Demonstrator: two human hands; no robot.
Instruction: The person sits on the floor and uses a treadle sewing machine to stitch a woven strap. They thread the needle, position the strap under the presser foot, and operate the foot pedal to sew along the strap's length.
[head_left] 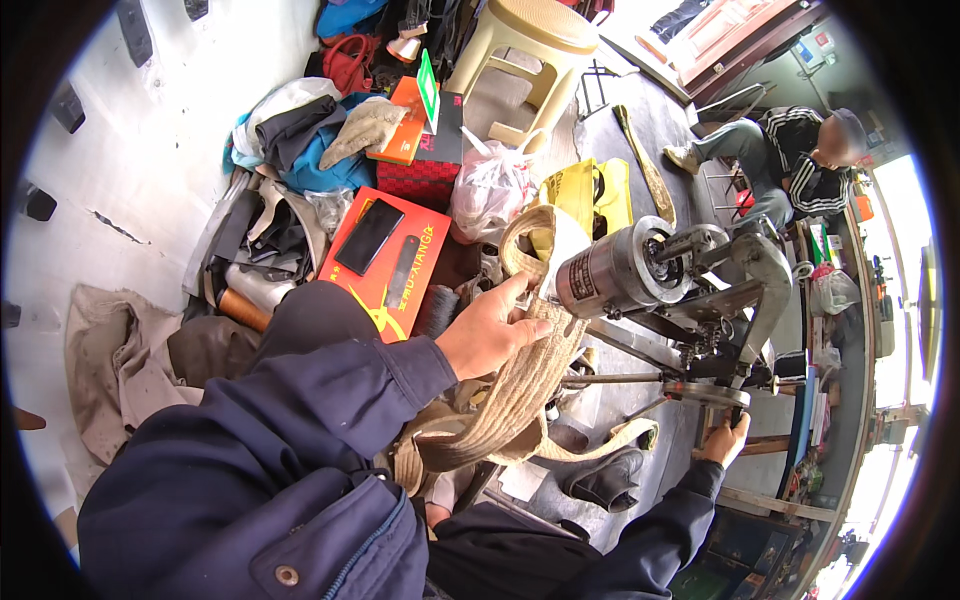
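The person is feeding a woven jute strap [520,385] into a hand-cranked cobbler's stitching machine [690,290] at the centre right of the frame. The left hand [495,325], in the middle of the picture, is pressing the looped strap against the machine's head, fingers spread flat over the weave and thumb tucked beneath it. The right hand [728,440], lower right, is closing around the handle of the hand wheel [705,393], fingers curled on it.

This looks like the stitching step itself, with the strap lying under the head and trailing down to the lower centre. The next move likely calls for a steady turn of the wheel while the left hand is guiding the strap straight, keeping fingertips away from the needle.

An orange box [385,262] is lying just left of the left hand.
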